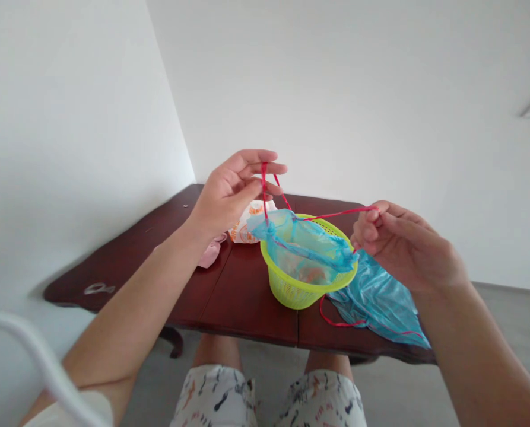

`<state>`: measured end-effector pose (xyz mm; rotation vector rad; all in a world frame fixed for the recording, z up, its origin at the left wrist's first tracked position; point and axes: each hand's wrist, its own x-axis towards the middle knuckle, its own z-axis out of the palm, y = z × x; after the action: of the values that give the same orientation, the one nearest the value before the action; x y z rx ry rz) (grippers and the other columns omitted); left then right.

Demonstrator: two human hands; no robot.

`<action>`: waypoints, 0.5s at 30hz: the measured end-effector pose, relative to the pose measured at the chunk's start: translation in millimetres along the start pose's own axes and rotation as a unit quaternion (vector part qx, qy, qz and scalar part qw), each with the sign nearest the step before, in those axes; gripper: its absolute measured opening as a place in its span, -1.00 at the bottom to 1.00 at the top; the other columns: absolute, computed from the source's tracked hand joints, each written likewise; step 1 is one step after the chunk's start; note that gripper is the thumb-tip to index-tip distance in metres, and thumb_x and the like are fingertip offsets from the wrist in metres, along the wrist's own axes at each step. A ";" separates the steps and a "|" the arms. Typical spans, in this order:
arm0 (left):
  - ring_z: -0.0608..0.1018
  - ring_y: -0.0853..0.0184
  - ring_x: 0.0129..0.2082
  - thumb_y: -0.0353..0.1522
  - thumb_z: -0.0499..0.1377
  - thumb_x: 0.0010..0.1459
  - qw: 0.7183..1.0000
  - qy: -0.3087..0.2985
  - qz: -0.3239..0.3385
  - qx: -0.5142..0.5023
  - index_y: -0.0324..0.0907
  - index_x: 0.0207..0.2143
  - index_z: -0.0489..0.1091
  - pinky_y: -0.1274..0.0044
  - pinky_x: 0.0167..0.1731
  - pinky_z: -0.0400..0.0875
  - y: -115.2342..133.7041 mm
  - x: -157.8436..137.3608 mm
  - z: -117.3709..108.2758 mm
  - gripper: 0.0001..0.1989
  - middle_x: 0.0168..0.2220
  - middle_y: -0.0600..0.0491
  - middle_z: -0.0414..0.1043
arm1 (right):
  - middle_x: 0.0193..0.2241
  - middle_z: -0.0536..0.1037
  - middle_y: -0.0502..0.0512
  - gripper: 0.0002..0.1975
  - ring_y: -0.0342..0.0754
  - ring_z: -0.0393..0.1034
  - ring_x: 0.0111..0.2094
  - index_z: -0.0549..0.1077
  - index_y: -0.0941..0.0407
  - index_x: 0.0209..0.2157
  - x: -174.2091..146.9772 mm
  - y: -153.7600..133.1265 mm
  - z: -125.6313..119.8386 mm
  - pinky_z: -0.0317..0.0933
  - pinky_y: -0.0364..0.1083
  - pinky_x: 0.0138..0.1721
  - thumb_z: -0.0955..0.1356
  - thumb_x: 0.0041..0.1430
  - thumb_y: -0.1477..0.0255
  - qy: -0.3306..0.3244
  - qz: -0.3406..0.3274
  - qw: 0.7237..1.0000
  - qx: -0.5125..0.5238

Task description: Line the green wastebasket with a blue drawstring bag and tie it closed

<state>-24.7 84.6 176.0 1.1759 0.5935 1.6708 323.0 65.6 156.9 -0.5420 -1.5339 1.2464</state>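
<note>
My left hand (242,187) is raised above the basket's left side, with a loop of red drawstring (265,184) hooked over its fingers. On the right, my right hand (398,240) pinches the other drawstring loop and pulls it sideways. Both strings run to the gathered mouth of a translucent blue drawstring bag (309,252), which sits inside a lime-green plastic basket (291,293). Something pale and orange shows faintly through the film; I cannot make out what it is.
A second blue bag (389,302) with red string lies flat at the table's right edge. Left of the basket are a white package with orange print (247,228) and a pink item (210,254). A clear object (99,289) lies on the dark red table (242,296). White walls stand behind.
</note>
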 end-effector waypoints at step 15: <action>0.70 0.03 -0.23 -0.04 0.42 0.56 0.956 -0.132 0.022 0.262 -0.11 -0.32 0.68 0.38 -0.20 0.52 3.1 42.4 34.2 -0.57 -0.41 -0.03 0.61 | -0.31 0.73 0.03 -0.72 -0.07 0.53 -0.40 0.73 -0.01 -0.12 25.4 -6.1 60.8 0.50 -0.04 -0.36 0.64 0.50 0.08 0.034 -0.133 0.977 -0.162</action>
<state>2.2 117.0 210.7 1.7700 0.8749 1.3929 260.8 58.3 178.2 -0.5595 -1.6986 0.7723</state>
